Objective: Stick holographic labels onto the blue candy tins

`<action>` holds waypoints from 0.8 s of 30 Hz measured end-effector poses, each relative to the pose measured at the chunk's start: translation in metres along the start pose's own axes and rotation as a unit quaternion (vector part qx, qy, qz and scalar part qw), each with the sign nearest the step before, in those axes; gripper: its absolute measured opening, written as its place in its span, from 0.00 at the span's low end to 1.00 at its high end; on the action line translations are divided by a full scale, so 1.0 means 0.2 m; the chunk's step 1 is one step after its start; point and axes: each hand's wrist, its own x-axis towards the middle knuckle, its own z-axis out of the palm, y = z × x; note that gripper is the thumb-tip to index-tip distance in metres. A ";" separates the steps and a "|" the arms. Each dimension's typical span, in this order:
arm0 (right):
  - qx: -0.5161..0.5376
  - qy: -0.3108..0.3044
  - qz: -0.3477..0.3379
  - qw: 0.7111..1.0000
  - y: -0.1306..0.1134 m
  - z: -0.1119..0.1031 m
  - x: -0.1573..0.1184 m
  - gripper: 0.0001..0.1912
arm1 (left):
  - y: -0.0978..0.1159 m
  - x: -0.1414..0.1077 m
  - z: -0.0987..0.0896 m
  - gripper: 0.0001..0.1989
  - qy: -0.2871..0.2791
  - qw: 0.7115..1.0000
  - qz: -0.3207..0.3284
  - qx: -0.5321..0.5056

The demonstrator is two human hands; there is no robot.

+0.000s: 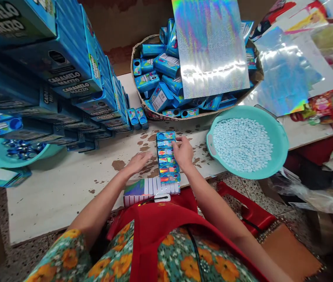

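a row of blue boxes runs straight ahead, the nearer right hand touching its right side, half-curled, grip unclear; left hand apart, loosely open, apparently empty.

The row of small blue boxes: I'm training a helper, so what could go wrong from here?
The right hand, against the row of boxes, might nudge them out of line.
The basin seems to reach past the edge of the table, so a knock could spill its pale pieces.
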 end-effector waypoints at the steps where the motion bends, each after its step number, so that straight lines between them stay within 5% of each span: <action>1: 0.011 0.020 -0.037 0.999 -0.01 -0.01 -0.03 0.13 | -0.06 -0.04 -0.04 0.31 -0.035 0.999 -0.018 0.019; 3: 0.035 0.036 -0.123 0.991 -0.04 -0.02 -0.13 0.11 | -0.16 -0.12 -0.07 0.26 -0.117 0.990 -0.055 0.064; 6: 0.060 -0.040 -0.236 0.969 -0.10 0.01 -0.31 0.08 | -0.27 -0.21 -0.03 0.15 -0.187 0.971 -0.075 0.130; 11: 0.044 -0.211 -0.316 0.924 -0.14 0.14 -0.51 0.09 | -0.31 -0.26 0.01 0.10 -0.136 0.973 -0.082 0.168; 14: -0.008 -0.262 -0.333 0.906 -0.14 0.20 -0.56 0.12 | -0.27 -0.31 -0.01 0.11 -0.113 0.979 -0.064 0.159; 20: -0.132 -0.272 -0.401 0.865 -0.11 0.16 -0.61 0.15 | -0.20 -0.46 0.00 0.09 -0.041 0.977 -0.048 0.205; 24: -0.185 -0.178 -0.439 0.861 0.01 0.05 -0.59 0.18 | -0.21 -0.49 0.02 0.10 -0.006 0.974 -0.061 0.220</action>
